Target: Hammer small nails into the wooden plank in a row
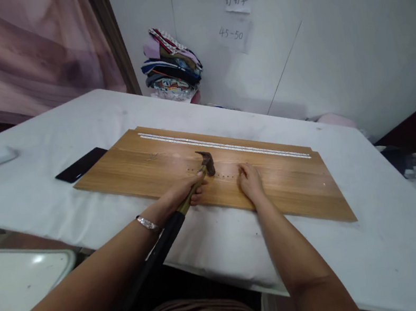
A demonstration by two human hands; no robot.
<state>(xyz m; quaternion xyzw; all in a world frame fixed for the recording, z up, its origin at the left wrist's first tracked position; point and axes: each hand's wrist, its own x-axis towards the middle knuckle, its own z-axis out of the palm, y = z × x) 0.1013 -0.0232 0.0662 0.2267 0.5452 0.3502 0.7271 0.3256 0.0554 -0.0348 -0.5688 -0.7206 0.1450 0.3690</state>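
Observation:
My left hand (188, 190) is closed around the wooden part of a claw hammer (171, 230), whose lower handle is black. The dark metal hammer head (207, 162) is over a brown wooden board (292, 178). My right hand (251, 183) is at the board to the right of the hammer, thumb and fingertips pinched together; whatever is between them is too small to make out. A row of small dark dots (224, 176), perhaps nail heads or holes, runs along the board between my hands. Several thin nails (152, 157) appear to lie loose on its left part.
Two white strips with markings (226, 147) run along the board's far side. A black flat device (81, 165) lies left of the board on the white-covered table (104, 115). Folded cloths (172, 68) are stacked by the wall. A white stool or chair seat (19, 274) stands at the left.

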